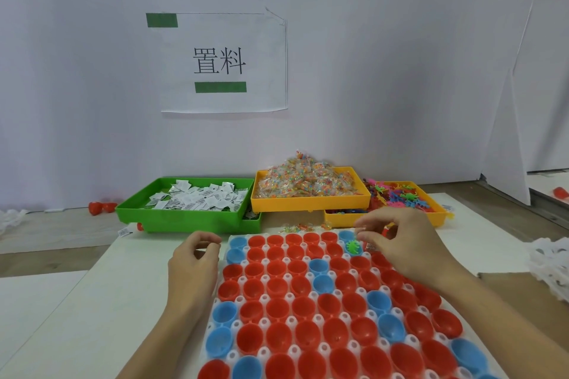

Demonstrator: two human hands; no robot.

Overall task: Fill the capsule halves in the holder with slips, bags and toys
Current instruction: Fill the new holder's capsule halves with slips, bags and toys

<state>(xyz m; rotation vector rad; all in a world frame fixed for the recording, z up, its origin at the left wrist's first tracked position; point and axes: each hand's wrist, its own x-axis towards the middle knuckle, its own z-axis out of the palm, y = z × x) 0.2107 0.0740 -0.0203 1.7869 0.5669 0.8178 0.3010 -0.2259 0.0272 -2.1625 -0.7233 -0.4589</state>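
Note:
A white holder lies in front of me with several red and blue capsule halves standing open side up. A green toy lies in a blue half in the far rows, towards the right. My right hand hovers just above and to the right of that toy. Its fingers are bent, the thumb and forefinger tips are slightly apart, and nothing shows between them. My left hand rests by the holder's far left edge, loosely curled, with nothing visible in it. The other halves look empty.
Behind the holder stand a green tray of white slips, a yellow tray heaped with small bags of coloured beads, and a second yellow tray of coloured toys. A few loose bags lie at the holder's far edge. A white wall with a paper sign stands close behind.

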